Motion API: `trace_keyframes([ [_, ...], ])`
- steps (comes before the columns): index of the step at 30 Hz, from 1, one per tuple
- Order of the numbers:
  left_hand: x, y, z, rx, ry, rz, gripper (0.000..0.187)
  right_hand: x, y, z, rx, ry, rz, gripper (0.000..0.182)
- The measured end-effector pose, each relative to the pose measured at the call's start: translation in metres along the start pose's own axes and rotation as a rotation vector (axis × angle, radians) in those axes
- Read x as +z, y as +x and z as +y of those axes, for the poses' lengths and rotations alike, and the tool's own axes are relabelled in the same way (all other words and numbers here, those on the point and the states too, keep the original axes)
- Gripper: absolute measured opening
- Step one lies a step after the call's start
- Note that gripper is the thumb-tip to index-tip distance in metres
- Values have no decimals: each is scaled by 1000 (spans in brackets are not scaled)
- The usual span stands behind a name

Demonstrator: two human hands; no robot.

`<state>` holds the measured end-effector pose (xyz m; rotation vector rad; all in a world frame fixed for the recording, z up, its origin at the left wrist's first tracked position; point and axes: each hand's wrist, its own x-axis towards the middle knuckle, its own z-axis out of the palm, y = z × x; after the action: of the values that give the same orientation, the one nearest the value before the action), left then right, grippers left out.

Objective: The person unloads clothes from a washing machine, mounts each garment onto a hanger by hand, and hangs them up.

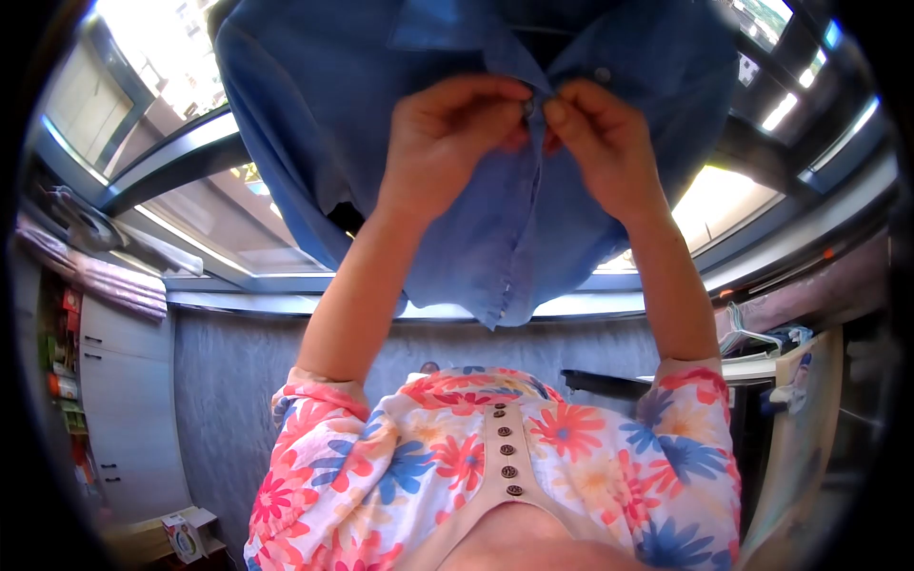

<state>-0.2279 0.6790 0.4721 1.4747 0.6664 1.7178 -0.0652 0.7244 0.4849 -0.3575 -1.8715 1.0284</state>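
Observation:
A blue button-up shirt (466,219) hangs in front of me, its front edges meeting down the middle. My left hand (447,133) pinches the placket near the collar, at a small dark button (528,108). On the other side of the front edge, my right hand (600,138) pinches the cloth with thumb and index finger. Both sets of fingertips nearly meet at the button. Whether the button sits in its hole is hidden by the fingers. Below the hands the placket runs down to the hem, and several small fastenings show there.
Windows (228,219) stand behind the shirt. At the left is a white cabinet (129,400) beside shelves of small items, with a folded striped cloth (105,276) above. Hangers (747,333) and a light board (795,438) are at the right. A small box (186,536) lies lower left.

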Motion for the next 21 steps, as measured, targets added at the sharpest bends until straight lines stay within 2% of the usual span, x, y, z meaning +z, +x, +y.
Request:
trace_keyframes([
  [4,1,-1,-3,30,60,-15,15,-1,-1,4,45,39,23,15],
  [7,3,0,7,-87,137,8,17,1,-2,3,34,19,49,14],
  [10,-5,6,10,-269,-29,-54,18,2,-1,6,-112,-315,98,12],
  [13,-6,9,7,-345,-178,-76,21,1,0,10,-344,-665,183,13],
  [16,-3,5,16,-234,3,39,24,-1,-3,26,-138,-282,166,16],
  [19,-4,8,28,-140,75,119,22,-14,-7,9,280,10,196,18],
  [21,2,9,28,-73,199,143,17,-16,-2,4,288,81,197,18],
])
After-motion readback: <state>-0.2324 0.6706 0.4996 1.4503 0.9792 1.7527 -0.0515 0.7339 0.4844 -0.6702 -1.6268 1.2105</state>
